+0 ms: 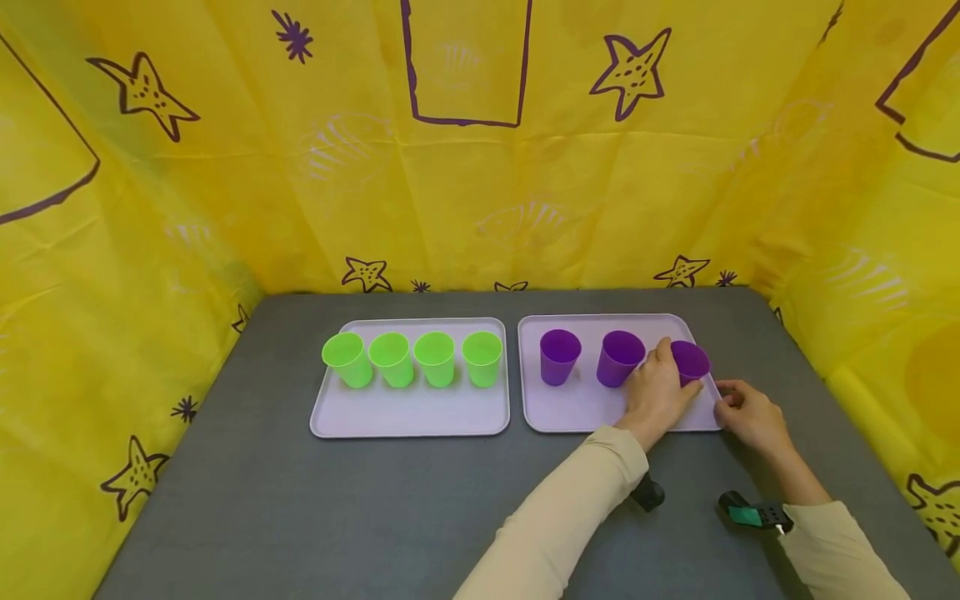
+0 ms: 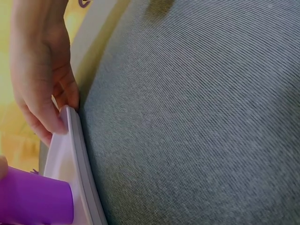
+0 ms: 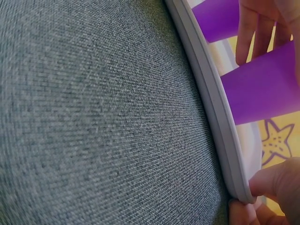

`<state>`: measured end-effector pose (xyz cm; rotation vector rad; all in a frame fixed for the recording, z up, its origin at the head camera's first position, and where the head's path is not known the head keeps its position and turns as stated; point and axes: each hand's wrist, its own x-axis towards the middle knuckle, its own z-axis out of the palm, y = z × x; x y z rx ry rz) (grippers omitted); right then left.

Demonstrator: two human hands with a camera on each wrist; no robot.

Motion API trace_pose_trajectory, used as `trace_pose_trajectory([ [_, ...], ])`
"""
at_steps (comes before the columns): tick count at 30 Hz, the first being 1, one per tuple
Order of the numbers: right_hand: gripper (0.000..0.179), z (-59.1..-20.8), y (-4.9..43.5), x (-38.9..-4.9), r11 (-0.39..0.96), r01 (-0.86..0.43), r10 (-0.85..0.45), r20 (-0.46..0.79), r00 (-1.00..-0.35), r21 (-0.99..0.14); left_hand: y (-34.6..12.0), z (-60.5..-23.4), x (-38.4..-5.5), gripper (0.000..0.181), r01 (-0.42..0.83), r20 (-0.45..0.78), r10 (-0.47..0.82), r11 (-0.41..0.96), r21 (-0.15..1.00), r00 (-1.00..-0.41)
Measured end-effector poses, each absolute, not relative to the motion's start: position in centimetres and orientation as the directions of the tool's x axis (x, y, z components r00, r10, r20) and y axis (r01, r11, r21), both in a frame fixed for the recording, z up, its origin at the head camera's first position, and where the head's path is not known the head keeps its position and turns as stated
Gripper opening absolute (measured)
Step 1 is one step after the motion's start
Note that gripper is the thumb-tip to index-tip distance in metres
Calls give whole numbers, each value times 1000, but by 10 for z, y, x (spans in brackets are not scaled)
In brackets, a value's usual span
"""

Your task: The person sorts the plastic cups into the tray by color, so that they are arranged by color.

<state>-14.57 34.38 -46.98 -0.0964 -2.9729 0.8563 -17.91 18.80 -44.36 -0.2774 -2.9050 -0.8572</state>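
Observation:
My left hand [image 1: 660, 387] grips the rightmost purple cup [image 1: 691, 363], its fingers on one side and its thumb on the other. That cup stands upright on the right-hand lilac tray [image 1: 577, 417]. Two more purple cups, a middle one [image 1: 620, 360] and a left one [image 1: 558, 358], stand in a row beside it. At the tray's near right corner, my right hand [image 1: 753, 417] pinches the rim between thumb and fingers. The right wrist view shows this right thumb [image 3: 267, 180] on top of the rim, with fingers below.
A second lilac tray [image 1: 412, 418] lies just left of the first, with several green cups [image 1: 435, 360] in a row. Both trays rest on a grey cloth-covered table [image 1: 337, 508]. Yellow patterned cloth [image 1: 465, 183] encloses the back and sides.

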Motion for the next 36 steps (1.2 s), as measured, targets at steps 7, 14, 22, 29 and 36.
trace_pose_trajectory([
  [7, 38, -468, 343, -145, 834, 73, 72, -23, -997, -548, 191, -443, -180, 71, 188, 148, 129, 834, 518, -980],
  [14, 39, -469, 340, -145, 833, 80, 81, -23, -996, -548, 192, -441, -182, 73, 183, 147, 126, 848, 498, -981],
  [22, 40, -468, 341, -144, 835, 89, 81, -39, -996, -543, 194, -440, -183, 73, 174, 144, 116, 842, 511, -983],
  [29, 38, -468, 341, -143, 835, 82, 89, -14, -996, -545, 194, -435, -182, 77, 170, 126, 119, 812, 558, -985],
  [36, 38, -469, 342, -144, 835, 77, 88, -6, -996, -545, 196, -430, -183, 86, 191, 138, 135, 794, 578, -981],
])
